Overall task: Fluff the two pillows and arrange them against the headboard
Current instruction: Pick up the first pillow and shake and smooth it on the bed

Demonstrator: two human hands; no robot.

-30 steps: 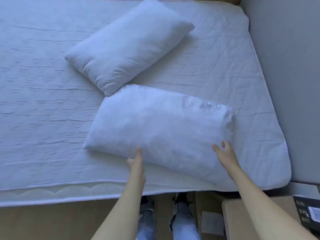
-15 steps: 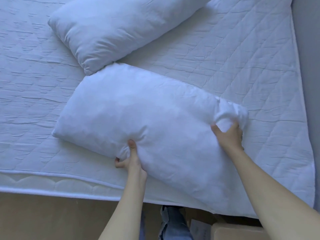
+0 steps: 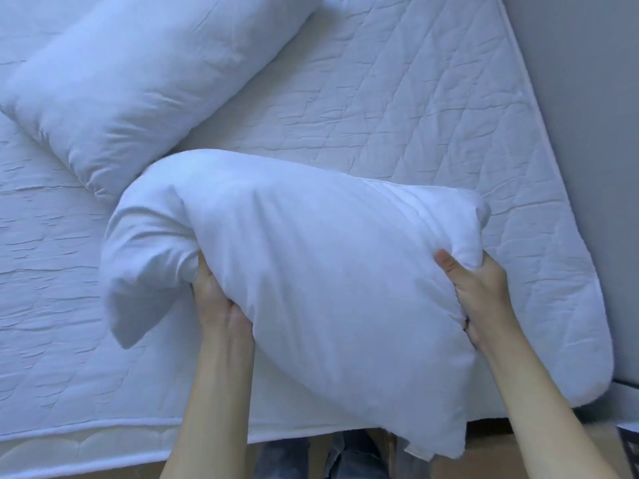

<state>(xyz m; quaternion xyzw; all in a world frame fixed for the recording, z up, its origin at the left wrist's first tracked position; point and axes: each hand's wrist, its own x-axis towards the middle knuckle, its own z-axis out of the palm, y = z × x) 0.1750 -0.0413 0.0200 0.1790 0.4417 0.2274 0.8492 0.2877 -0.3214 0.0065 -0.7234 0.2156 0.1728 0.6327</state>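
Observation:
A white pillow (image 3: 321,271) is lifted off the bed and bunched between both hands. My left hand (image 3: 216,299) grips its left side from below, and the pillow's left corner droops past it. My right hand (image 3: 480,299) clutches the right end, thumb pressed into the fabric. A second white pillow (image 3: 138,81) lies flat and diagonal on the mattress at the upper left, apart from both hands. The grey upholstered headboard (image 3: 587,133) rises along the right side of the bed.
The white quilted mattress cover (image 3: 397,108) spreads under both pillows; its near edge (image 3: 103,440) runs along the bottom left. My legs (image 3: 311,458) stand against the bed. Brown floor (image 3: 484,458) shows below the mattress edge.
Both hands went from resting at the near pillow's edge to gripping it. The pillow has been lifted off the mattress and squeezed together, toward me.

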